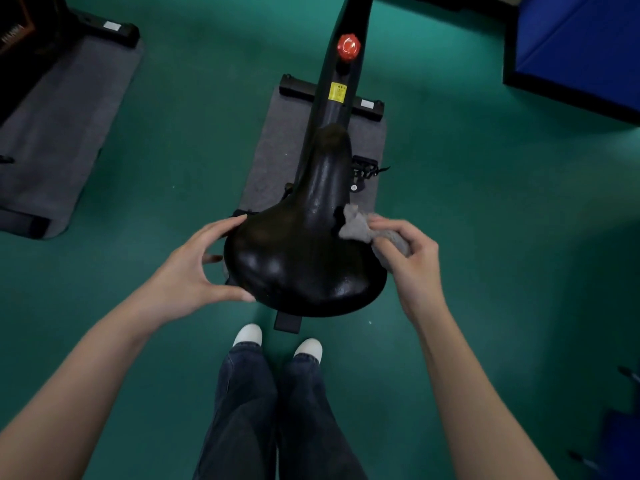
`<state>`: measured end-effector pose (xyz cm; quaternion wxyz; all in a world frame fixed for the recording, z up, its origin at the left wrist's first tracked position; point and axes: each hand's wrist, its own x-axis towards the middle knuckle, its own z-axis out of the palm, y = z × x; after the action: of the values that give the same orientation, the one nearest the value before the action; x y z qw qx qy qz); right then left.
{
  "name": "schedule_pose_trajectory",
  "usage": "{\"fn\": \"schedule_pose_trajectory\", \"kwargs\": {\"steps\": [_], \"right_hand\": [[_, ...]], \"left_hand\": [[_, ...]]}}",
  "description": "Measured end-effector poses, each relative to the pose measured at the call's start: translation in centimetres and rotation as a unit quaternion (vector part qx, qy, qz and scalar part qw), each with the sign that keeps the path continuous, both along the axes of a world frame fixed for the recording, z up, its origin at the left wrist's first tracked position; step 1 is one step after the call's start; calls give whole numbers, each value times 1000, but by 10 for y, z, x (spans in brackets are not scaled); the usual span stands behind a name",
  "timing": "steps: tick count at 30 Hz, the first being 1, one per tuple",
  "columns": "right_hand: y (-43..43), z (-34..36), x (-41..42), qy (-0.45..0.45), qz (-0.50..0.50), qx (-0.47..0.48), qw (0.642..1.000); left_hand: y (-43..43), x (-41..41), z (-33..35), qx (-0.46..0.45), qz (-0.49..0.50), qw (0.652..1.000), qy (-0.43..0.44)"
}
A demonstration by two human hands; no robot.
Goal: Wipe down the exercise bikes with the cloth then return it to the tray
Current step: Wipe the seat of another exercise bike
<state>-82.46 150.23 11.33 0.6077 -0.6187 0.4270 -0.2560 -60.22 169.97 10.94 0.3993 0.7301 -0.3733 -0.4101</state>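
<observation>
Saddle: a glossy black exercise bike saddle (304, 258) fills the middle of the view, its narrow nose pointing to 12 o'clock and its broad rear toward the person.
Left hand: the left hand (194, 275) grips the saddle's 9 o'clock edge, fingers curled over the rim at about 10 o'clock and the thumb hooked on the rim near 8 o'clock.
Right hand: the right hand (412, 258) holds a bunched grey cloth (360, 225), fingers curled round it.
Cloth: crumpled and held against the saddle's side at about 2 o'clock, one loose corner sticking up past the fingertips.
Bike frame: a black frame (341, 81) runs from the saddle's nose toward 12 o'clock, carrying a red knob (349, 46) and, just below it, a yellow label (337, 92).
Underfoot: the bike stands on a grey mat (273, 157) laid on a green floor (485, 202).
Person: two white shoes (247, 334) and dark jeans (242, 410) at 6 o'clock, just behind the saddle.
Surroundings: a second bike's base (104, 29) on another grey mat (62, 133) at 10 o'clock; a blue pad (581, 46) at 2 o'clock.
</observation>
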Motion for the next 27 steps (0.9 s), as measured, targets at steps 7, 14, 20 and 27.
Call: {"fn": "schedule_pose_trajectory", "kwargs": {"steps": [7,14,20,27], "right_hand": [[45,6,-48,-5,-50,-58,997],[24,-16,-20,-79,-178,116,974],[64,-17,-19,-124,-304,173,929],[109,-10,16,-127,-505,132,844]], "left_hand": [[0,-1,0,-10,5,1000,13],[1,-1,-3,-25,14,999,16],[1,-1,-8,-43,6,999,25],[0,7,-14,-75,-30,997,5]]}}
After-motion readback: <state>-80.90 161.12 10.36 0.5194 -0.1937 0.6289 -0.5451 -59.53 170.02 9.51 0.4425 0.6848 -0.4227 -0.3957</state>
